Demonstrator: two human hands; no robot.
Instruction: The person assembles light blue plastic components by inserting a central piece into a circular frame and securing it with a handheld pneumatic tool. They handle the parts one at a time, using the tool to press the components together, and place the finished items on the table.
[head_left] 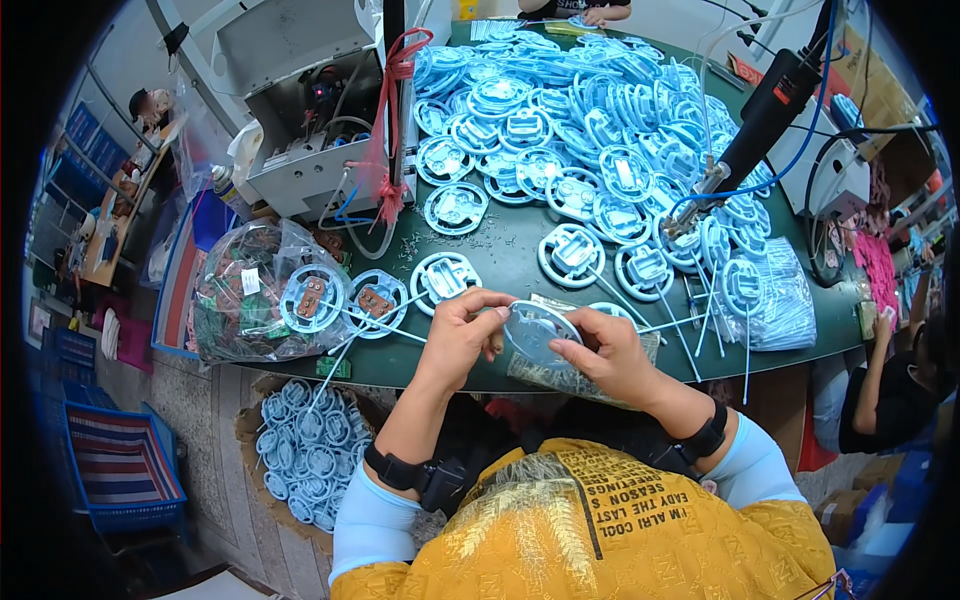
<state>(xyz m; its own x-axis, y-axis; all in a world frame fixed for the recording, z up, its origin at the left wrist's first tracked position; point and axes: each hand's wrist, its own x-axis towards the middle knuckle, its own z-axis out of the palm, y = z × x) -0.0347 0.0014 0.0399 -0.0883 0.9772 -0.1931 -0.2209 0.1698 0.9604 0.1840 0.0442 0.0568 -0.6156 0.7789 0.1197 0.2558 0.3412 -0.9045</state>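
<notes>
In front of my body, over the table's near edge, I hold a light-blue round plastic housing (537, 334), flat and tilted. My right hand (606, 352) is closed on its right rim, thumb across the near face. Touching or close by its upper left edge, my left hand (466, 334) is in a pinch; what sits between those fingertips is too small to make out. Left of my hands lie two round housings with brown circuit boards, one (311, 298) beside the other (377, 302). Another blue housing (443, 280) rests just beyond my left hand.
A big heap of blue housings (560, 110) covers the far green table (420, 375). An upright black screwdriver (770, 110) hangs at right. Thin white sticks (675, 330) jut from several housings. A bag of circuit boards (250, 290) lies left; a filled box (310, 455) stands below. Other people sit nearby.
</notes>
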